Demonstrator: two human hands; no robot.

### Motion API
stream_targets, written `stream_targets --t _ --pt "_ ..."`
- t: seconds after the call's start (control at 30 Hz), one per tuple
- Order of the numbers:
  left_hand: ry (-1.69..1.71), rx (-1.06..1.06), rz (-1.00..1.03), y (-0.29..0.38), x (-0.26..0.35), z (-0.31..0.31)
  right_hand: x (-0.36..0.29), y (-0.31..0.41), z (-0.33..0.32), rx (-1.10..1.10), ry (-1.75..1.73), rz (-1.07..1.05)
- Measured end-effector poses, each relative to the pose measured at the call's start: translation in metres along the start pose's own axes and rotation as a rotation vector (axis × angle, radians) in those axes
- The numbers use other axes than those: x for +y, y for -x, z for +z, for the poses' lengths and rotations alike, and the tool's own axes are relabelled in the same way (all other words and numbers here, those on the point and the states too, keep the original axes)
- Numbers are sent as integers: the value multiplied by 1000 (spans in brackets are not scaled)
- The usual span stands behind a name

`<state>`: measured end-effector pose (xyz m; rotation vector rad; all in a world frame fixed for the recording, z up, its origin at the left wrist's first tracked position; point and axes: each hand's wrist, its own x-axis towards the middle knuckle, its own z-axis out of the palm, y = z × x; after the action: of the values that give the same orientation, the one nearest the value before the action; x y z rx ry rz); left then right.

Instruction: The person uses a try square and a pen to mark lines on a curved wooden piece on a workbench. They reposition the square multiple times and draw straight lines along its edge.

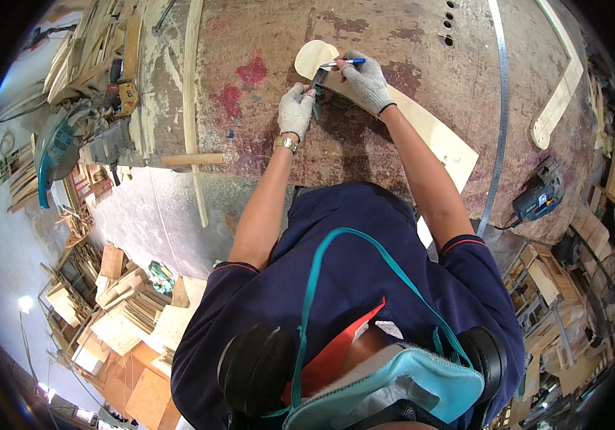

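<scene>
A long pale wooden board [436, 137] with a rounded end lies slantwise on the stained workbench [264, 32]. My left hand [295, 112], in a light knit glove with bare fingertips, grips a dark tool [318, 79] against the board near its rounded end; the tool looks like a small square or gauge, but its exact kind is unclear. Above the board, my right hand [364, 79], gloved the same way, holds a blue pen [351, 62] with its tip towards the rounded end, close to the dark tool. Whether the tip touches the wood cannot be told.
A long metal ruler [502, 97] and a jigsaw [538, 193] lie to the right, near an angled wooden piece [565, 91]. Leftwards are a long wooden strip [190, 86], a short batten [192, 159] and a teal power saw [60, 142]. A fan [608, 293] stands lower right.
</scene>
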<state>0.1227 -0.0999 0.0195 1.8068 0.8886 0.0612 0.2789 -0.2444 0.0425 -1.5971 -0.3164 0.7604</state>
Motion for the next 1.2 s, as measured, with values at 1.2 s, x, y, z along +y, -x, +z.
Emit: stream_targets --t 1.2 --pt "-87 6 -9 -9 0 1 29 12 -2 232 92 -219"
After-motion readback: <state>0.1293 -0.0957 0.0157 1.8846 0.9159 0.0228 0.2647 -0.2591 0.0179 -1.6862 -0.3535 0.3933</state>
